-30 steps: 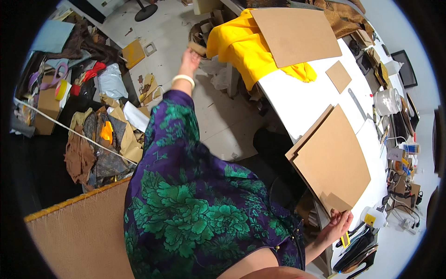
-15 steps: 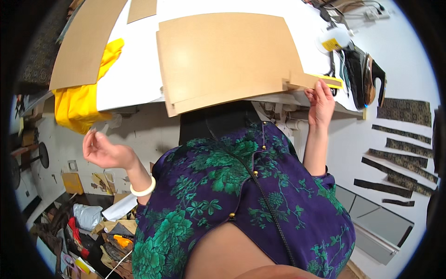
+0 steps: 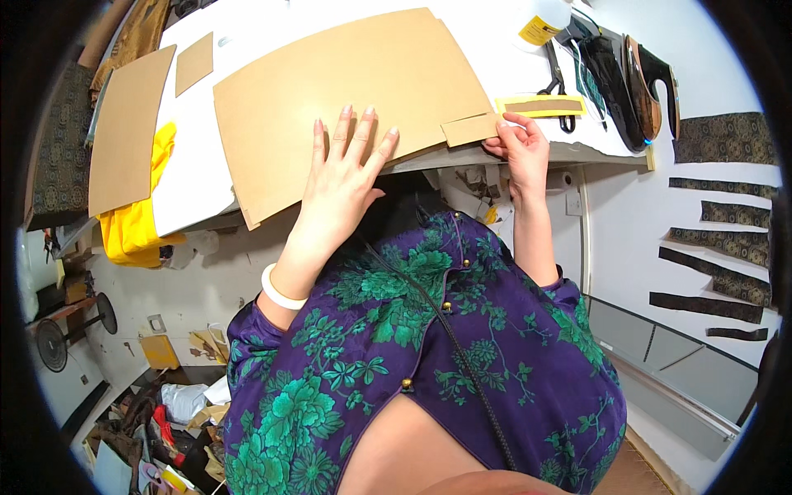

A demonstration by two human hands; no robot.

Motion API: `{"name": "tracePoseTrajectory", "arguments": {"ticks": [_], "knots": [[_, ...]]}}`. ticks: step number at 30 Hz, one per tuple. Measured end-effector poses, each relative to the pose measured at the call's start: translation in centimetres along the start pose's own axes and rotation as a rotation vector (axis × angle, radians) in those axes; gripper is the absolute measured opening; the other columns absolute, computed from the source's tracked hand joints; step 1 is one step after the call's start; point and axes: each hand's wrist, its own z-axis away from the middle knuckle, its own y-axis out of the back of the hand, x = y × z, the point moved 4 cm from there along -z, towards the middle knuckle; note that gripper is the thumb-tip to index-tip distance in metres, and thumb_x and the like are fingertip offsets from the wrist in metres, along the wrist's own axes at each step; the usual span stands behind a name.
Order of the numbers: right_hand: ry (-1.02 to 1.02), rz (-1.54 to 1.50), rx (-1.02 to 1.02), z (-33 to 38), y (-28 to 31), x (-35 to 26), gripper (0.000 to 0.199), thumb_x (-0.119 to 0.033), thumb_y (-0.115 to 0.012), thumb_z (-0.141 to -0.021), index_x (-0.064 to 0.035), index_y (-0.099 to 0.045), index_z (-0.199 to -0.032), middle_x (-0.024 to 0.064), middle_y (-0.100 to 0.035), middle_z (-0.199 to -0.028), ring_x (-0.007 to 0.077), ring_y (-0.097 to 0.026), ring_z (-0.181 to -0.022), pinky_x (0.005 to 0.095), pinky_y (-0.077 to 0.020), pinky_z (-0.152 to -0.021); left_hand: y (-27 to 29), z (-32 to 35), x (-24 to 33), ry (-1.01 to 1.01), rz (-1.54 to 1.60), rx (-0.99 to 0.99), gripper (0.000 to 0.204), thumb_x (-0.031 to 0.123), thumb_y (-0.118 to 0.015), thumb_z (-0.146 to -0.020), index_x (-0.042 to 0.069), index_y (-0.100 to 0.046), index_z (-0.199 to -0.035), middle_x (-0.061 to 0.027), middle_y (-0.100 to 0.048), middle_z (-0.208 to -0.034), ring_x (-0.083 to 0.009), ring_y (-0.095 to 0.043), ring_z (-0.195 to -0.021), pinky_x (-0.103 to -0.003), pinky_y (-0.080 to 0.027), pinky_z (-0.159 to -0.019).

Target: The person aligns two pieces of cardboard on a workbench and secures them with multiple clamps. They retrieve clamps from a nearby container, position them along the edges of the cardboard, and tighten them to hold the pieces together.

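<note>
A large tan cardboard sheet (image 3: 346, 78) lies on the white table before me, its near edge by the table's front edge. On its near side my left hand (image 3: 342, 173) rests with the fingers spread. My right hand (image 3: 520, 147) pinches the right end of a small tan cardboard strip (image 3: 469, 129), which overlaps the sheet's near right corner. Just beyond my right fingers lies a yellow-edged strip with a brown middle (image 3: 540, 106). Whether the big sheet is one piece or a stack is hard to tell.
Scissors with black handles (image 3: 558, 78), a white bottle with a yellow label (image 3: 542, 21) and a black shoe (image 3: 619, 87) are at the right. Left are another cardboard sheet (image 3: 128, 128), a smaller piece (image 3: 195, 64) and yellow cloth (image 3: 132, 235). Patterned strips (image 3: 722, 194) hang on the right wall.
My left hand has come from beside the table onto the large sheet. The right hand still holds the small strip, now pulled clear of the yellow-edged strip. The view has shifted.
</note>
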Motion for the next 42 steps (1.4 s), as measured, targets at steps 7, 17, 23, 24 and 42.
{"name": "tracePoseTrajectory", "arguments": {"ticks": [7, 17, 23, 24, 42], "knots": [[0.109, 0.128, 0.002, -0.3, -0.8, 0.3, 0.028, -0.01, -0.071, -0.093, 0.0044, -0.057, -0.113, 0.0066, -0.066, -0.078, 0.0119, -0.067, -0.066, 0.0244, -0.056, -0.06, -1.6, -0.2, -0.3, -0.037, -0.2, -0.038, 0.083, -0.002, -0.062, -0.08, 0.019, -0.033, -0.155, -0.0182, -0.034, -0.157, -0.0415, -0.031, -0.146, -0.064, -0.024, -0.116], [0.203, 0.399, 0.074, -1.0, -0.8, 0.6, 0.029, -0.019, -0.078, -0.085, -0.0003, -0.065, -0.103, 0.0007, -0.062, -0.069, 0.0056, -0.061, -0.06, 0.0229, -0.049, -0.055, -1.8, -0.2, -0.3, -0.057, -0.211, -0.041, 0.085, -0.002, -0.06, -0.081, 0.018, -0.028, -0.158, -0.0188, -0.033, -0.157, -0.0425, -0.031, -0.146, -0.066, -0.024, -0.115], [0.281, 0.731, 0.102, 0.2, -2.3, -1.9, 0.034, -0.024, -0.078, -0.082, -0.0025, -0.066, -0.105, 0.0066, -0.064, -0.079, 0.0114, -0.06, -0.056, 0.0285, -0.0513, -0.058, -2.3, 0.0, -0.6, -0.055, -0.239, -0.03, 0.079, 0.009, -0.064, -0.086, 0.019, -0.03, -0.157, -0.0181, -0.034, -0.157, -0.042, -0.031, -0.145, -0.066, -0.024, -0.115], [0.361, 0.743, 0.119, 0.4, -2.6, -2.2, 0.036, -0.025, -0.078, -0.082, -0.0029, -0.066, -0.107, 0.008, -0.063, -0.086, 0.0126, -0.06, -0.055, 0.0291, -0.0516, -0.059, -2.1, 0.0, -0.6, -0.05, -0.178, -0.012, 0.078, 0.016, -0.066, -0.087, 0.02, -0.031, -0.157, -0.0178, -0.035, -0.157, -0.0418, -0.032, -0.145, -0.066, -0.024, -0.115], [0.595, 0.703, 0.216, 0.8, -1.2, -4.0, 0.011, -0.009, -0.063, -0.095, -0.0008, -0.068, -0.1, 0.0148, -0.068, -0.097, 0.0248, -0.066, -0.083, 0.0324, -0.0554, -0.069, 0.3, 1.3, -1.1, 0.02, 0.095, 0.058, 0.081, 0.034, -0.074, -0.086, 0.012, -0.036, -0.153, -0.0176, -0.03, -0.159, -0.039, -0.024, -0.149, -0.059, -0.016, -0.12]]}}
